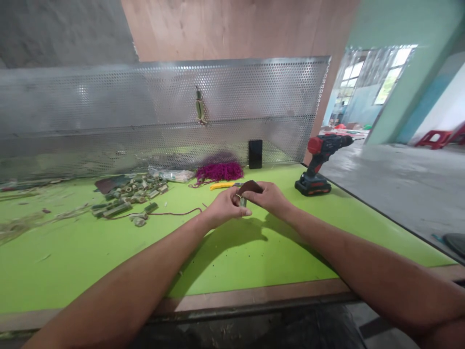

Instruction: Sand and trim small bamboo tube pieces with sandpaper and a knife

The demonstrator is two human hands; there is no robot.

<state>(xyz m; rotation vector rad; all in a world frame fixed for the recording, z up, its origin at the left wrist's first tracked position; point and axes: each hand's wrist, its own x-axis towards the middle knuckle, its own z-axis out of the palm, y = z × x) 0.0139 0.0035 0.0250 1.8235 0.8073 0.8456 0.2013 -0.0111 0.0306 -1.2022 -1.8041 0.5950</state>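
My left hand (225, 208) pinches a short bamboo piece (242, 201) over the middle of the green table top (72, 261). My right hand (267, 198) grips a dark brown strip (251, 187), perhaps sandpaper, and presses it against that piece. The two hands touch at the fingertips. Left of them lies a heap of cut bamboo pieces (131, 196), with a thin brown cord (174, 212) trailing from it. A yellow utility knife (221, 185) lies just beyond my hands.
A magenta cord bundle (219, 171), a clear plastic packet (172, 175) and an upright black phone (255, 154) stand along a perforated metal sheet (163, 106). A red-and-black cordless drill (319, 162) stands on the right. Bamboo shavings litter the far left. The table's front edge runs below my forearms.
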